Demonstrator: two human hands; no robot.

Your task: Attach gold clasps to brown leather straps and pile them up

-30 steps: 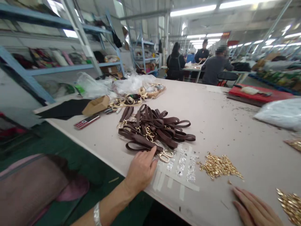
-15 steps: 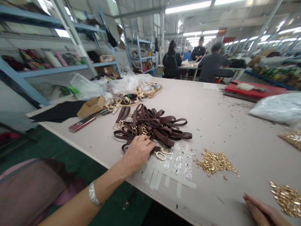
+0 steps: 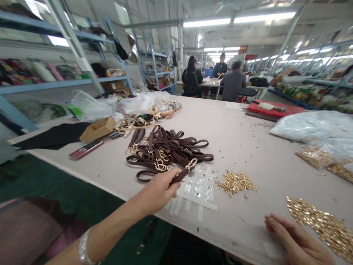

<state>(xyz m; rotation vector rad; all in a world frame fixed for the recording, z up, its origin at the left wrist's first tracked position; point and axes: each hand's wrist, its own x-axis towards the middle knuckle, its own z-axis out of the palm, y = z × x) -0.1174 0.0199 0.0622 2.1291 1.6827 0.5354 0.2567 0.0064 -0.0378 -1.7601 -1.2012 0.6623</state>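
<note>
My left hand [image 3: 162,186] is closed around a dark brown leather strap [image 3: 179,177], its gold clasp [image 3: 191,163] sticking out past the fingers. Just behind lies a heap of similar looped straps [image 3: 172,145] with gold fittings. Low on the right, my right hand [image 3: 295,237] rests by the table edge, thumb and forefinger tips pressed together; whatever may be between them is too small to make out. Beside it spreads a pile of shiny gold metal pieces [image 3: 320,224]. A second pile of small gold parts [image 3: 237,182] lies between the hands.
Clear plastic pieces under tape strips [image 3: 198,187] are stuck to the table [image 3: 231,224]. A red phone-like device [image 3: 86,150], a cardboard box [image 3: 97,129] and plastic bags [image 3: 143,103] sit left. A large white bag [image 3: 311,127] lies right. Several people work farther back.
My left hand has lifted a strap off the front of the heap, its clasp now raised. My right hand has come further into view. The whole view has shifted slightly to the right.
</note>
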